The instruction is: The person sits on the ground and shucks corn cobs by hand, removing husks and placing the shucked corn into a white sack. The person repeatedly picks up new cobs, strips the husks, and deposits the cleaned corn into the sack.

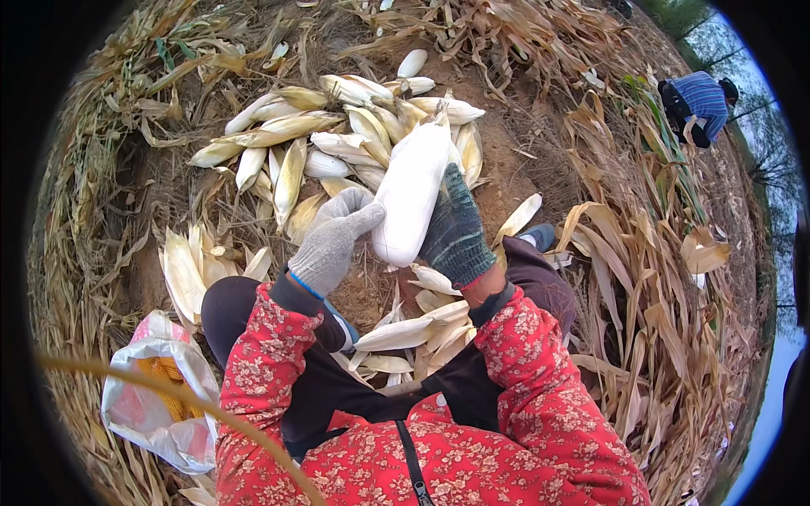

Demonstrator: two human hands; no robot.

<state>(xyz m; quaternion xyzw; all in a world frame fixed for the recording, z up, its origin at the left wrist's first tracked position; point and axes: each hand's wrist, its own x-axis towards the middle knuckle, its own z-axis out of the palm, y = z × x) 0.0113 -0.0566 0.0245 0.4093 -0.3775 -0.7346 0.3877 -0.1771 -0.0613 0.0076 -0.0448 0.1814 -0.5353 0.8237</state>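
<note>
An ear of corn in pale husk (412, 190) is held up in front of me, tilted slightly, its broad rounded end towards me. My left hand (330, 243), in a light grey knit glove, pinches the husk at its lower left side. On the other side my right hand (459, 231), in a dark green striped glove, grips the ear; the ear hides part of those fingers. Beyond both hands, several unhusked corn ears (294, 126) lie heaped on the soil. Stripped husks (395, 334) lie between my legs.
At my left stands an open white woven sack (120, 411) with yellow husked corn ears (166, 382) inside. More husks (183, 272) sit beside my left knee. Dry corn stalks (607, 253) line the right side. Another person (699, 104) bends over at the far right.
</note>
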